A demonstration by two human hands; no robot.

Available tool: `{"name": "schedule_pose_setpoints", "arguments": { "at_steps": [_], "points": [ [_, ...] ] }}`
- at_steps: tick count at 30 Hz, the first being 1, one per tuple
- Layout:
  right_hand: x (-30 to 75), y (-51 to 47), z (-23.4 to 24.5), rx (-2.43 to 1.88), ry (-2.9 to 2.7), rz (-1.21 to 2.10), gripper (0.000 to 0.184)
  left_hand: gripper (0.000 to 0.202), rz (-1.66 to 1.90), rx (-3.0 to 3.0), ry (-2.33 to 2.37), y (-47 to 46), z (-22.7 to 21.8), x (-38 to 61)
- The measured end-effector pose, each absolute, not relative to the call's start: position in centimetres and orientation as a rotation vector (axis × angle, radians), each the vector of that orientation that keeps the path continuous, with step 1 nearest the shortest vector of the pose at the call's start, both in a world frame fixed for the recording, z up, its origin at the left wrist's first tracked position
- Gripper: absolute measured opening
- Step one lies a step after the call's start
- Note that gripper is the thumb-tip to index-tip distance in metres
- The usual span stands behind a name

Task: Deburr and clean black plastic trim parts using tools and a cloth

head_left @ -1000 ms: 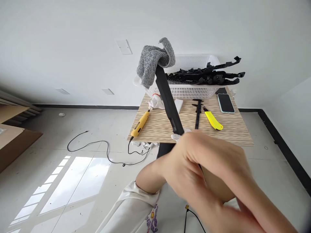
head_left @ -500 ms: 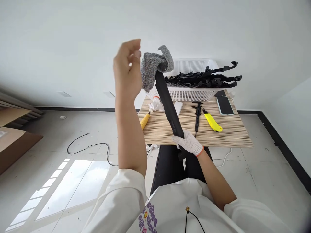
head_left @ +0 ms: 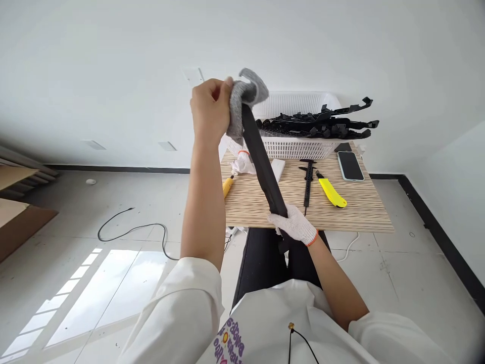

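Observation:
A long black plastic part (head_left: 261, 156) slants up and away from me above the table's near edge. Around its lower end is my right hand (head_left: 293, 222), closed, in a white knit glove with an orange cuff. A grey cloth (head_left: 238, 108) is draped over the upper end of the part. My bare left hand (head_left: 212, 106) pinches the left side of this cloth between thumb and fingers. The cloth hides the tip of the part.
On the striped table (head_left: 280, 217) are a yellow utility knife (head_left: 332, 192), a black caliper (head_left: 308, 184), a phone (head_left: 350, 166), another white glove (head_left: 242, 164) and a yellow-handled tool (head_left: 228, 186). Behind them, a white basket (head_left: 295, 148) holds several black parts (head_left: 322, 124).
My left hand has moved right to the cloth and closed on its edge. The cloth is drawn up slightly. My right hand keeps its hold on the black part.

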State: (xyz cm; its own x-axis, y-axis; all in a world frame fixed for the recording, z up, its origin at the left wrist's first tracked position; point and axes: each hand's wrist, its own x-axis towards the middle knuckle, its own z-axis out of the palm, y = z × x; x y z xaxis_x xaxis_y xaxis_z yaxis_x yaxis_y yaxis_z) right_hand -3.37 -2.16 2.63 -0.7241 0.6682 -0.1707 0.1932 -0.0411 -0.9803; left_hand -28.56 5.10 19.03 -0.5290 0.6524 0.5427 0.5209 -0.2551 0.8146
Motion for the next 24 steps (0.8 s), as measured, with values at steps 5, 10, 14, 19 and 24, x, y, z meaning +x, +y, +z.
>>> {"name": "schedule_pose_setpoints", "arguments": {
  "at_steps": [5, 10, 14, 19, 24],
  "points": [
    [-3.4, -2.2, 2.6, -0.916, -1.902, 1.838, 0.033, 0.054, 2.107, 1.335, 1.746, 4.5, 18.6, -29.0],
    [-3.4, -2.2, 2.3, -0.908, -1.864, 1.863, 0.032, 0.052, 2.183, 1.334, 1.491, 4.0, 18.7, -27.9],
    [-3.2, -2.1, 2.2, -0.875, -1.872, 1.86, 0.033, 0.041, 2.045, 1.305, 1.246, 4.3, 18.4, -27.6],
    [-3.1, -2.0, 2.4, -0.872, -1.876, 1.877, 0.033, 0.022, 2.101, 1.184, 1.038, 5.0, 17.7, -28.5],
    [-3.0, -2.0, 2.3, -0.868, -1.884, 1.888, 0.033, 0.015, 2.182, 1.237, 1.009, 5.2, 17.6, -28.1]
  ]
}}
